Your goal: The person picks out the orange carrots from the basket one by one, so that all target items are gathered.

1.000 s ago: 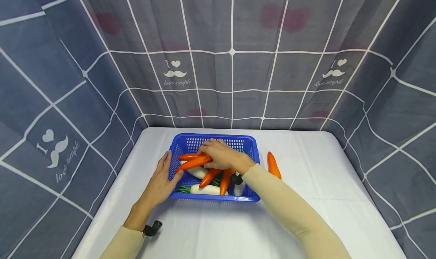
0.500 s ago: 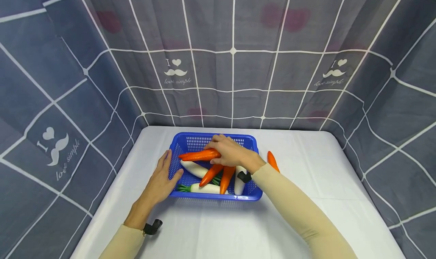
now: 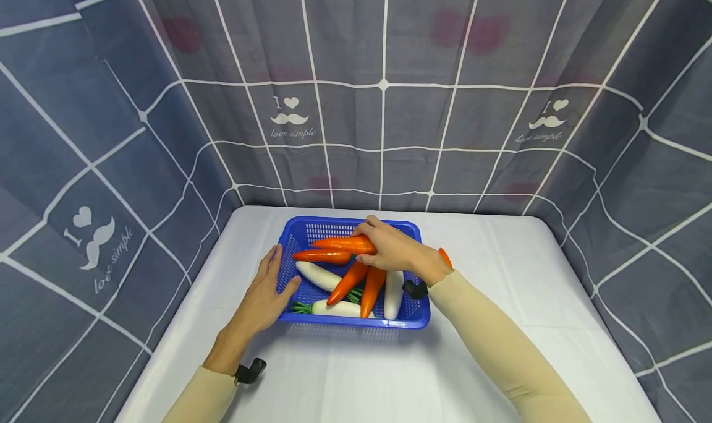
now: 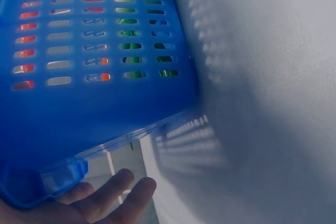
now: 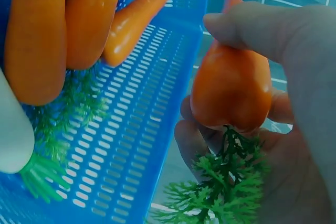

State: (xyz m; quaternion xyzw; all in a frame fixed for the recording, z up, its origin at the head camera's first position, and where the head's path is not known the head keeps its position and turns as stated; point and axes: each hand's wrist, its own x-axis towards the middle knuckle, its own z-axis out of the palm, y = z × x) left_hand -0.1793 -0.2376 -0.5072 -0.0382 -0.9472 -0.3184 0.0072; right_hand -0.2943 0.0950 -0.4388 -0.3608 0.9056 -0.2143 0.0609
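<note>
My right hand [image 3: 389, 243] grips a glossy orange carrot [image 3: 345, 244] over the back of a blue plastic basket [image 3: 356, 324]. In the right wrist view the carrot's thick end shows between thumb and fingers, with feathery green leaves hanging from it. My left hand [image 3: 267, 293] rests at the basket's left rim, its thumb over the edge; the left wrist view shows its fingers stretched out past the rim. Inside the basket lie another carrot [image 3: 322, 256] on the left, two more near the middle, and white radishes, one [image 3: 339, 308] along the front and one [image 3: 393, 294] upright at the right.
Right of the basket another carrot [image 3: 445, 257] lies on the white tablecloth [image 3: 512, 274], mostly hidden by my right arm. Grey checked curtains [image 3: 411, 120] stand behind and on both sides of the table.
My right hand has moved rightward and slightly back, holding a carrot. A carrot now lies at the left inside the basket, released from view of the fingers. The left hand stays in place.
</note>
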